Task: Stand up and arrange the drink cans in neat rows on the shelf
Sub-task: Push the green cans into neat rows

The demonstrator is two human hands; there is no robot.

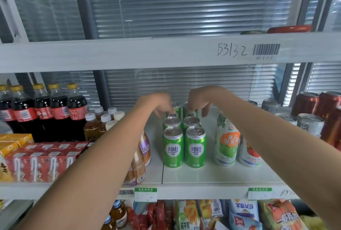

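While both hands' fingers (pixel 167 112) pinch the tops of the two rear green cans (pixel 174 109), four cans just ahead already stand paired; nearly finished, I'd say.

The white shelf (pixel 212 176) carries upright green cans (pixel 184 146), cola bottles (pixel 44 109) and red cartons (pixel 36 163).

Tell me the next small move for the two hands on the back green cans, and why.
Probably nudge the two back cans forward against the middle pair, then let go. Left hand and right hand each grip one from above, and the four cans in front already stand upright in two columns.
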